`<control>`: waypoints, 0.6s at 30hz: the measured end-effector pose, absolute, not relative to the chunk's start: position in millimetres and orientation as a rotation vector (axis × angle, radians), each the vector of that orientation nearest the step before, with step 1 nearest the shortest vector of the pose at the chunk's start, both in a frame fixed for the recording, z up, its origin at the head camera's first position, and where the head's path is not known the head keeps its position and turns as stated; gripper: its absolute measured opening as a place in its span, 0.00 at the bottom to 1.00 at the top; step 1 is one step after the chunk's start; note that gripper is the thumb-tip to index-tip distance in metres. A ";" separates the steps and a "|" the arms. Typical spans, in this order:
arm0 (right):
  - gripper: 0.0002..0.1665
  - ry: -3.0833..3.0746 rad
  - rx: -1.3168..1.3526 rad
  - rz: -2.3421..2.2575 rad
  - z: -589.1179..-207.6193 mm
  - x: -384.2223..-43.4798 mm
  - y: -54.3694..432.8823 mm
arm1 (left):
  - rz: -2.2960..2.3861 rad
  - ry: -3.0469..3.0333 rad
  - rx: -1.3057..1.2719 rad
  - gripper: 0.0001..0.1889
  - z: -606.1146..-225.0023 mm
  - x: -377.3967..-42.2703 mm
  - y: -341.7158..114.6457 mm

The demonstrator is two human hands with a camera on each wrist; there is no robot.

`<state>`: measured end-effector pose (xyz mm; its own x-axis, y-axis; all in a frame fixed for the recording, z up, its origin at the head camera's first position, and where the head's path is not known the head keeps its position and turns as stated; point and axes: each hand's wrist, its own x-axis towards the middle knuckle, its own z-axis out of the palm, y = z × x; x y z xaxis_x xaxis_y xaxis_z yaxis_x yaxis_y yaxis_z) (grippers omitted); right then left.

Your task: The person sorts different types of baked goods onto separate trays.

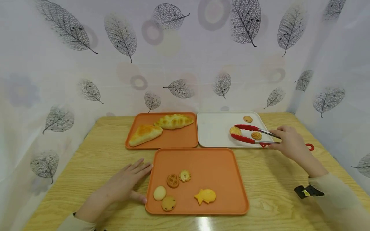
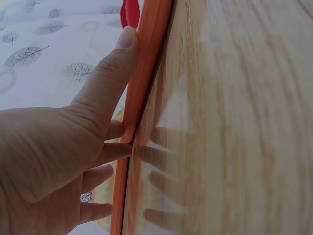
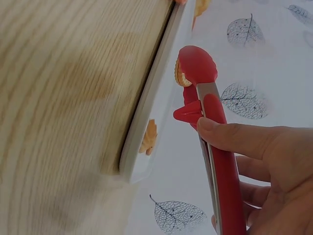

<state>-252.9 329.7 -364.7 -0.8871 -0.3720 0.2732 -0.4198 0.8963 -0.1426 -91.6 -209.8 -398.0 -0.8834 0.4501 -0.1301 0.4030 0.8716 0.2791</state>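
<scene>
So a triangular bread [image 1: 145, 134] and a braided loaf [image 1: 174, 122] are sitting on the back orange tray [image 1: 179, 139]; a fish-shaped cookie [image 1: 206, 196] is lying on the front orange tray [image 1: 214, 170]. The left hand [image 1: 124, 183] is touching that tray's edge, fingers spreading, gripping nothing. The right hand [image 1: 292, 144] is curling its fingers round the red tongs [image 3: 227, 181]. Over the white tray [image 1: 214, 128], a round cookie [image 1: 235, 131] is sitting between the tips, beyond the fingers; can't tell if they're squeezing it. A swirl cookie [image 1: 256, 135] is showing between the arms, kinda crowding things.

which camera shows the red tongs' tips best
Head view: both tips show apart, flanking a round cookie. Right wrist shows them larger but overlapping; left wrist, probably just part of one.
</scene>
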 end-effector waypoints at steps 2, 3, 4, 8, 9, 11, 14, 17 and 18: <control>0.37 -2.866 0.568 0.279 -363.7 -257.7 331.0 | 0.366 2.851 0.653 0.59 -397.3 -91.3 -210.0; 0.38 -2.888 0.553 0.271 -363.0 -259.8 331.4 | 0.368 2.850 0.652 0.58 -396.9 -91.2 -210.1; 0.38 -2.908 0.535 0.266 -362.7 -262.1 331.8 | 0.368 2.849 0.651 0.58 -396.8 -91.1 -210.1; 0.38 -2.960 0.485 0.259 -361.7 -271.1 331.1 | 0.359 2.849 0.653 0.59 -396.2 -90.9 -210.1; 0.38 -2.961 0.478 0.257 -361.6 -273.2 330.6 | 0.358 2.849 0.653 0.59 -396.1 -90.9 -210.1; 0.38 -2.960 0.474 0.249 -362.1 -278.0 330.1 | 0.356 2.848 0.651 0.59 -395.9 -91.0 -210.2; 0.38 -2.953 0.473 0.241 -363.1 -285.0 329.1 | 0.356 2.845 0.645 0.59 -395.9 -91.4 -210.4; 0.38 -2.954 0.461 0.244 -363.9 -291.5 327.3 | 0.355 2.844 0.644 0.59 -396.5 -91.7 -210.7; 0.38 -2.957 0.452 0.249 -363.7 -293.2 326.3 | 0.355 2.844 0.644 0.59 -396.7 -91.7 -210.8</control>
<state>-293.2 326.3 -363.7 -0.9450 -0.2839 0.1625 -0.3071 0.9411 -0.1415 -91.7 -210.8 -396.7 -0.8843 0.4443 -0.1438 0.3953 0.8760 0.2762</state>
